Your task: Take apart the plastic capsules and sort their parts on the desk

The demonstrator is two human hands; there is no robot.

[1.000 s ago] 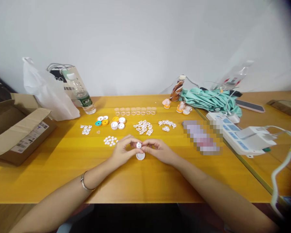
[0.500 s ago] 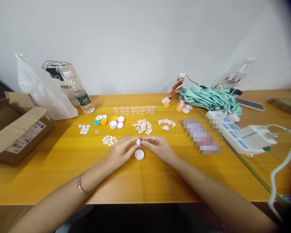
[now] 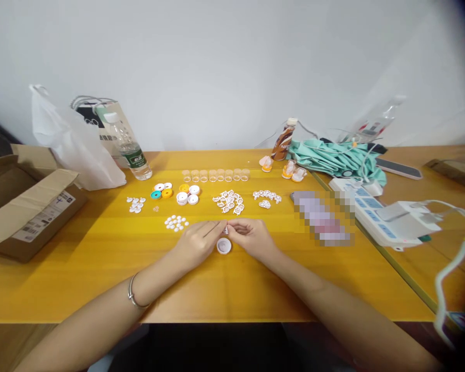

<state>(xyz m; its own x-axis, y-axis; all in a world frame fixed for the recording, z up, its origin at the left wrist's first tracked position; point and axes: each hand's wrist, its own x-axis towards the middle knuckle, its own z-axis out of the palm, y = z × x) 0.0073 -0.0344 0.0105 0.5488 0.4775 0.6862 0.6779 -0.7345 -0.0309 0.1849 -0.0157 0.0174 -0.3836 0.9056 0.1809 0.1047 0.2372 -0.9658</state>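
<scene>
Yellow-orange wood forms the desk [image 3: 101, 268] at which the person sits, both forearms reaching in from the near edge. The left hand [image 3: 199, 242] and the right hand [image 3: 251, 238] meet about mid-desk, fingertips together. Between them is a small white part [image 3: 226, 230], pinched by the thumb and forefinger of each hand; fingers are drawn narrow around it, the rest curled. Most of the part is hidden, so its shape cannot be told. A round white cap [image 3: 223, 246] lies on the desk directly below the fingertips, between the two hands, not gripped by either.

Behind the hands, toward the far edge: a cluster of white discs [image 3: 175, 223], a pile of white lattice pieces [image 3: 229, 202], coloured and white rings [image 3: 177, 194], and a row of clear cups [image 3: 215, 175]. A water bottle [image 3: 129, 150] with a green label stands near the far left; its printing is too small to read. A cardboard box [image 3: 27, 212] at the left edge carries a shipping label, also unreadable. A power strip [image 3: 375, 212] lies toward the right edge.

Compared with half a second ago, the hands have closed in and dropped slightly; the white part, then plainly visible between the fingertips, is now largely covered. The cap has not shifted on the desk.
</scene>
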